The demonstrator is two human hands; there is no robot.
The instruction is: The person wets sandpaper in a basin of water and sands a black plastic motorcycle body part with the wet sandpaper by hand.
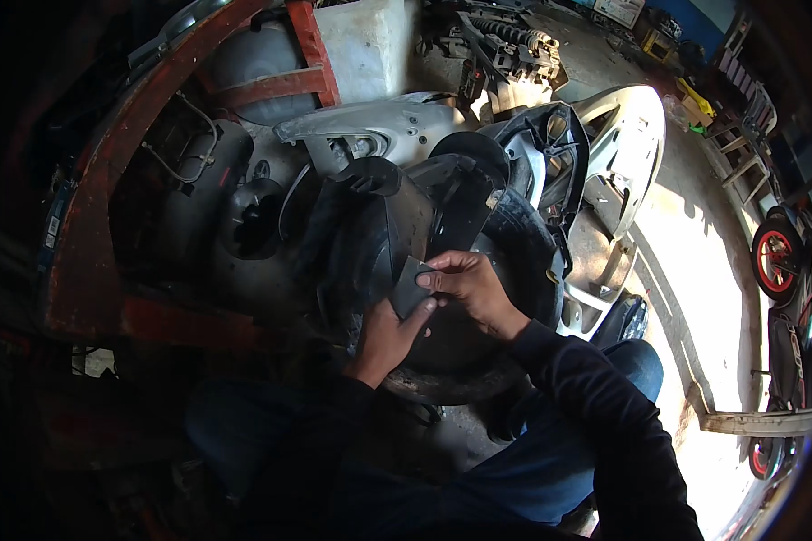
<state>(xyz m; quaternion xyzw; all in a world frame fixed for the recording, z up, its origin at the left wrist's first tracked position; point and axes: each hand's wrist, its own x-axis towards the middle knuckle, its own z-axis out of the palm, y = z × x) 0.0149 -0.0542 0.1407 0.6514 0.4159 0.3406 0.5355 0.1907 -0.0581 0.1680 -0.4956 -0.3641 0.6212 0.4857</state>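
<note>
A small dark grey piece of sandpaper (pixel 410 290) is held up between my two hands. My left hand (pixel 388 338) grips its lower part, with the thumb pointing up to the right. From the other side, my right hand (pixel 467 287) pinches the upper right part between thumb and fingers. Right behind the hands stand black plastic vehicle panels (pixel 465 203), leaning over a black tire (pixel 438 389). Part of the tire's inside is hidden by my hands and forearms.
Grey and white fairings (pixel 406 126) (pixel 636 126) lie beyond the tire. A rusty red metal frame (pixel 108 180) rises at the left. A shock absorber spring (pixel 514 34) sits at the back, and a motorcycle with a red-rimmed wheel (pixel 776 255) stands at the far right.
</note>
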